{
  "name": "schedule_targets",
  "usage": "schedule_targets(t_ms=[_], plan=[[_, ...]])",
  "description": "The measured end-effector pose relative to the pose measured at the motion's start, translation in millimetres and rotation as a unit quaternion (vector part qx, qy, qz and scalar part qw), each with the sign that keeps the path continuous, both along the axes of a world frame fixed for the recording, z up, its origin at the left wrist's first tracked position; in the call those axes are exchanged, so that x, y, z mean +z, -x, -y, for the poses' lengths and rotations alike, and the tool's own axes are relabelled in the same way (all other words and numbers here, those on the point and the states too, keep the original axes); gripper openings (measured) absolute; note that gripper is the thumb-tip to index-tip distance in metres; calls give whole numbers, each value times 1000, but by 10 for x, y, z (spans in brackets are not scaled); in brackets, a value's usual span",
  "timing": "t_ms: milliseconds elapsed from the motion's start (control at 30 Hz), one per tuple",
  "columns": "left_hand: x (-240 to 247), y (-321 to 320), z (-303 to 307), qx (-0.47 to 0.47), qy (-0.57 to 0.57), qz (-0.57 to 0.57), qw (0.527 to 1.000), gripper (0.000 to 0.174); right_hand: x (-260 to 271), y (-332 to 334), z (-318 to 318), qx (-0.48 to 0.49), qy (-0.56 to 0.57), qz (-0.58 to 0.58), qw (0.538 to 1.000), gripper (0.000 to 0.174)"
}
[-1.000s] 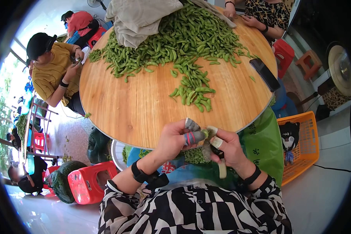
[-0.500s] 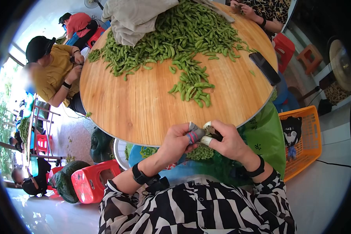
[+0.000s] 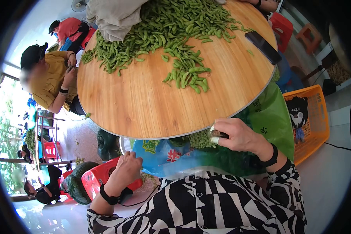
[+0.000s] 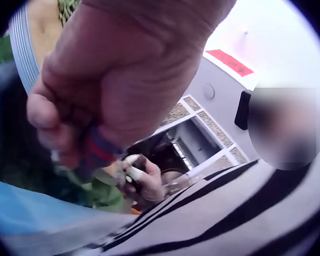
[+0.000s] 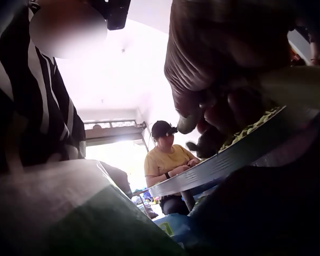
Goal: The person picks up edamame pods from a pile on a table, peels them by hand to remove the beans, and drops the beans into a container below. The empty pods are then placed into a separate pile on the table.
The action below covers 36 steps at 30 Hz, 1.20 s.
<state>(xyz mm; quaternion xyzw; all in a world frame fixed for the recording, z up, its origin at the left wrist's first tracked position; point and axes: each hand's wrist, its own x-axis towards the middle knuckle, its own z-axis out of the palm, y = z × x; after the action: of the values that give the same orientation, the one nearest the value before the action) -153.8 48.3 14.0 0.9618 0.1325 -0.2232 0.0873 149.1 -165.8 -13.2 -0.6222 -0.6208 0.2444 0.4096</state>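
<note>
My left hand is curled up beside the white basket, left of my lap. In the left wrist view its thumb wears a grey finger sleeve with red stripes; nothing shows in its grip. My right hand is at the table's front edge, with pale covers on its fingertips. It grips a small tool whose pale handle is blurred in the right wrist view. Close by its fingertips, below the edge, lie shelled green beans. Edamame pods are spread in a heap on the round wooden table.
A grey cloth covers part of the heap. A phone lies near the table's right edge. An orange crate stands right, a red stool left. Blue and green plastic covers my lap. A person in yellow sits at left.
Earlier both hands were together at the table edge, the left pinching a green pod. The left has since moved away, left and down. The right stays near the edge with its tool.
</note>
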Motion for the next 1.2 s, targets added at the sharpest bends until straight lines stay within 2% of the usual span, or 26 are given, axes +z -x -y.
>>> schedule_targets(t_ms=[33,67,133,200,233,267,300,367,467,500,567,700,767,800,867,900,967,1000,1067,1100,1167,1200], plan=[[-30,31,-19,-7,-71,13,997,15,8,4,1,-3,0,-4,1000,16],[-99,-4,-28,-11,-71,11,997,15,43,8,-2,-23,16,-28,999,15],[-158,-387,75,48,167,113,978,15,82,11,5,-46,34,-53,997,14],[-446,-646,146,7,211,173,962,17,104,11,10,-125,65,-200,970,10],[-663,-743,145,-22,215,168,962,16,139,27,22,-133,63,-286,947,12],[-879,-826,141,-52,218,163,961,16,161,7,39,-134,63,-286,947,12],[-1037,-904,163,-54,220,160,961,16,177,-19,64,-150,60,-342,926,14],[-1257,-1057,194,-119,151,54,980,16,171,-81,123,-172,32,-414,893,19],[-1372,-1213,228,-145,113,86,979,19,53,-203,234,-206,-3,-447,870,20],[-1402,-1252,230,-155,114,82,978,19,30,-217,257,-213,-15,-449,868,20],[-1455,-1318,223,-111,82,103,985,22,-13,-228,290,-222,-17,-459,860,20],[-1590,-1372,197,-128,108,82,982,24,-9,-224,358,-233,-18,-476,848,20],[-1501,-1415,211,-187,56,-42,980,24,-54,-258,412,-230,-26,-475,849,21],[-1560,-1389,171,-192,56,-42,979,24,-86,-276,428,-234,-28,-476,847,21],[-1744,-1313,112,-172,109,-8,979,26,-120,-307,457,-223,-22,-474,852,21],[-1651,-1343,151,-170,109,-6,979,26,-108,-313,460,-221,-21,-473,853,21],[-1342,-1357,233,-67,114,53,990,26,-78,-271,419,-240,-22,-479,844,21],[-1322,-1296,207,-58,111,56,991,26,-84,-258,394,-231,-20,-478,847,21],[-1271,-1121,134,-10,165,169,972,27,-108,-269,355,-217,-6,-498,840,22],[-1253,-995,81,3,158,179,971,27,-116,-249,307,-221,-13,-505,834,24],[-1215,-718,-87,17,228,181,957,24,-48,-236,219,-198,-33,-521,830,26],[-979,-616,-139,38,230,118,965,22,-23,-235,193,-192,-54,-543,816,29]])
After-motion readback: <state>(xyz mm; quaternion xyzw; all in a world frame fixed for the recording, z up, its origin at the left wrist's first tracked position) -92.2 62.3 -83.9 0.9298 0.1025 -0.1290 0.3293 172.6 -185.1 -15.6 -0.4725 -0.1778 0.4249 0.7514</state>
